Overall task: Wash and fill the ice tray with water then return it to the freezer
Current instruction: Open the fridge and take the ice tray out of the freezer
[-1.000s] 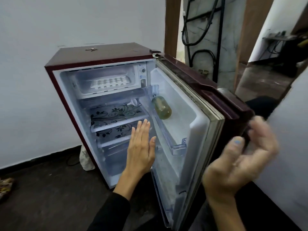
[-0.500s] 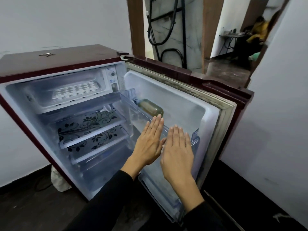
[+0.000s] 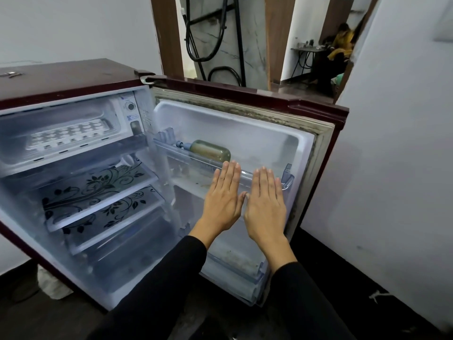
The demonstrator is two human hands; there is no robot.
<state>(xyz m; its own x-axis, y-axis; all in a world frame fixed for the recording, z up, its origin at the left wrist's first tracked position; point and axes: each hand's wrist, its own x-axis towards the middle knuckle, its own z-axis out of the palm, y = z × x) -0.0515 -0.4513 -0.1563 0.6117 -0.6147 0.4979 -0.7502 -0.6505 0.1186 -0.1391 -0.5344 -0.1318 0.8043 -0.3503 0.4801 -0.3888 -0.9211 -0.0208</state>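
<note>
A small maroon fridge (image 3: 73, 77) stands open on the floor. A white ice tray (image 3: 67, 134) lies in the freezer compartment (image 3: 14, 155) at the top left. My left hand (image 3: 224, 200) and my right hand (image 3: 266, 204) are held flat side by side, palms forward, in front of the open door (image 3: 245, 126). Both hold nothing, with fingers straight and close together. They hover to the right of and below the ice tray, apart from it.
A greenish bottle (image 3: 210, 150) lies on its side in the door's upper shelf (image 3: 286, 180). Two flower-patterned glass shelves (image 3: 98, 190) sit below the freezer. A white wall (image 3: 392, 168) is close on the right. A person in yellow (image 3: 342, 45) is in the far room.
My right hand has come in from the door's outer edge and now sits flat beside my left hand. The view has shifted closer and rightward.
</note>
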